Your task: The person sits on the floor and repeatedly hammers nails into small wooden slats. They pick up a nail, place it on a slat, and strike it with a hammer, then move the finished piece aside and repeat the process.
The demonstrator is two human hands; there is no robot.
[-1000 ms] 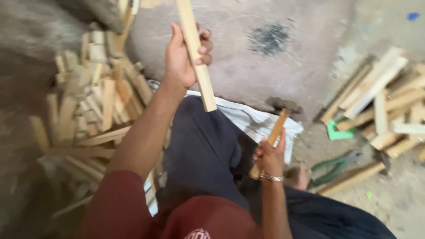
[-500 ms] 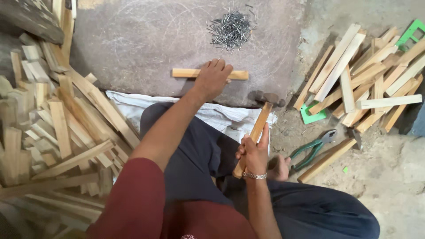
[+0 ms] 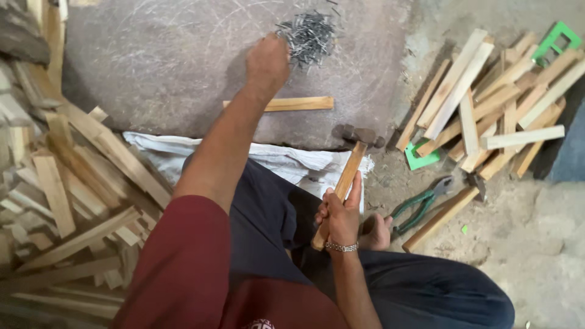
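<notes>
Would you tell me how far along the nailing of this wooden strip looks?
Done: one wooden strip lies flat on the stone slab. In hand: the right hand holds the hammer, while the left hand reaches the nail pile. Left: no nail stands in the strip.

So the floor [image 3: 152, 55] is rough grey concrete, scratched pale in the middle — a heap of small grey nails [image 3: 311, 33] sits near the top with one short wood strip [image 3: 292, 104] lying flat just below it. A white sack [image 3: 286, 159] is spread on it, with a messy pile of wood offcuts [image 3: 67, 183] to the left. On the right there's a stack of cut slats [image 3: 487, 103], green-handled pliers [image 3: 420, 204] and a couple of green plastic bits [image 3: 420, 159] — all straight on the concrete.
</notes>
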